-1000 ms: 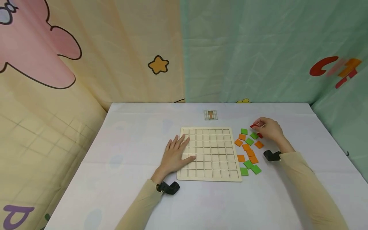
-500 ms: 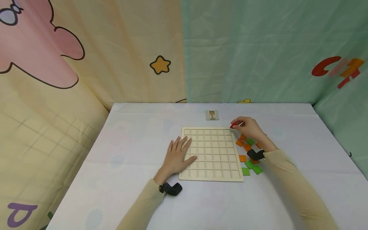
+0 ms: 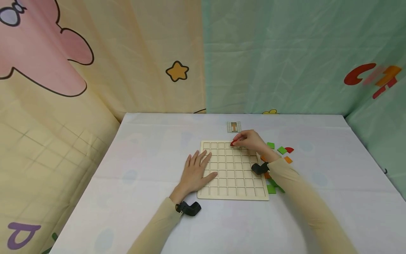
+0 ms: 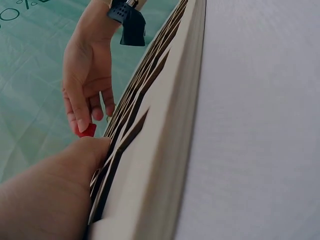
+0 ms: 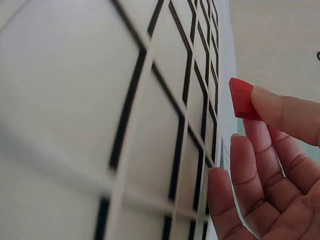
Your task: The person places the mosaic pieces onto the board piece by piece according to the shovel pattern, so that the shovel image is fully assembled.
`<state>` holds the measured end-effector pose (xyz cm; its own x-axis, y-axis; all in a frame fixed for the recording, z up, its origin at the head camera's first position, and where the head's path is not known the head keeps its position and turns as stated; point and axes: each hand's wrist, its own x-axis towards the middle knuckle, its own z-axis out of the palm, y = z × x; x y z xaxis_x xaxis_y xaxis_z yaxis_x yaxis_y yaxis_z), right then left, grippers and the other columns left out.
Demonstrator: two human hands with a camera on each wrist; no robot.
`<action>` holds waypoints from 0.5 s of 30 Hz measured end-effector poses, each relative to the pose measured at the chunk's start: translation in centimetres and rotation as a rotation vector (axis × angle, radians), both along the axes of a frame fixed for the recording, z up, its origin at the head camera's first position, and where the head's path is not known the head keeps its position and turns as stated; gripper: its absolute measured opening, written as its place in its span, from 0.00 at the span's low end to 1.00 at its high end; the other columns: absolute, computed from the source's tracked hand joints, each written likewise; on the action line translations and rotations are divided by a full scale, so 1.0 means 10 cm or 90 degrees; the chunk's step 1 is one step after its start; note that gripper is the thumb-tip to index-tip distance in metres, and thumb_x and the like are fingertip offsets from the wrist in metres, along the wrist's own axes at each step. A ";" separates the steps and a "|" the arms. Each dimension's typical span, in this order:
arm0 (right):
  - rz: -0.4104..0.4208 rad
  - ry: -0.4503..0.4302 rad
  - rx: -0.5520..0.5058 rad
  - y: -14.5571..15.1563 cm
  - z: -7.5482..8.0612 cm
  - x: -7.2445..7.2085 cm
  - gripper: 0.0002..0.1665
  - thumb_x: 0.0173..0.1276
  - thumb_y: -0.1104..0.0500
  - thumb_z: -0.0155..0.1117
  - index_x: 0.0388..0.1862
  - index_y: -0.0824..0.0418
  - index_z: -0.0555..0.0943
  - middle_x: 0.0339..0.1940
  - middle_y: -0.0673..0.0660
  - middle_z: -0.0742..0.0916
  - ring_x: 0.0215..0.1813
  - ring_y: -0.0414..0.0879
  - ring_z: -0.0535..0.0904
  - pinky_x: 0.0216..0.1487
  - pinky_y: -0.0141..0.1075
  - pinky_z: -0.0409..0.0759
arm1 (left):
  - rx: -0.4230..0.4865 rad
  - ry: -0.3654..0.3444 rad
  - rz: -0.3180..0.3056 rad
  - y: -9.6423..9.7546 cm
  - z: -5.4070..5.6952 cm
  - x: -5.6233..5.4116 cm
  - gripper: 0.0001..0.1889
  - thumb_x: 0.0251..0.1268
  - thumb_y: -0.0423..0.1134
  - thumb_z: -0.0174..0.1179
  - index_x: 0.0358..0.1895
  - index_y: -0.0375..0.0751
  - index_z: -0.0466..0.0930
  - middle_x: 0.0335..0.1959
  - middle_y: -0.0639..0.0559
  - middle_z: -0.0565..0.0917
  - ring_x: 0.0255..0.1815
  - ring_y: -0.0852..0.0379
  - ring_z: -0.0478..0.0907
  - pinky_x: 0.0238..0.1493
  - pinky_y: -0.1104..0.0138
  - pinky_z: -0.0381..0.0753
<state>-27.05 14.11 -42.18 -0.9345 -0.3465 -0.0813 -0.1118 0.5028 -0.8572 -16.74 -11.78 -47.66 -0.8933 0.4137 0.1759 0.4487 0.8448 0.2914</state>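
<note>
Red piece (image 3: pixel 232 143) now at the 12 o'clock edge of the board (image 3: pixel 231 173)

Clock places are read from the board's middle in the head view. The red piece is over the far row, at 12 o'clock. A second earlier it is among the tiles at 2 o'clock; half a second earlier, at the board's 1 o'clock corner. So the work, as I judge it, shifts from picking to placing, though the piece is not yet seated: the right wrist view shows it tilted and apart from the grid.

The right hand (image 3: pixel 250 140) pinches it between thumb and fingertips, a narrow grip; the other fingers are loosely bent. The board lies flat, and no piece shows in its visible cells. The left hand (image 3: pixel 194 173), at 9 o'clock, matches its earlier pose, resting flat on the board's edge with fingers spread and holding nothing, apparently steadying it.

Farther out, with the hand moved off, the other red piece (image 3: pixel 289 150) shows at 2 o'clock, just beside a green tile (image 3: pixel 282 150), with an orange tile (image 3: pixel 288 159) near them. The right sleeve (image 3: pixel 298 187) partly hides the tiles toward 3 and 4 o'clock. Beyond the board at 12 lies a small grid-printed card (image 3: pixel 233 127).
</note>
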 end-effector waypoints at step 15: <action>0.000 0.031 0.054 -0.37 -0.07 -0.10 0.08 0.61 0.61 0.69 0.38 0.64 0.85 0.30 0.54 0.85 0.31 0.47 0.78 0.32 0.36 0.75 | -0.004 0.004 0.002 0.00 -0.04 -0.02 0.39 0.65 0.64 0.46 0.75 0.48 0.53 0.74 0.48 0.54 0.74 0.43 0.42 0.70 0.49 0.36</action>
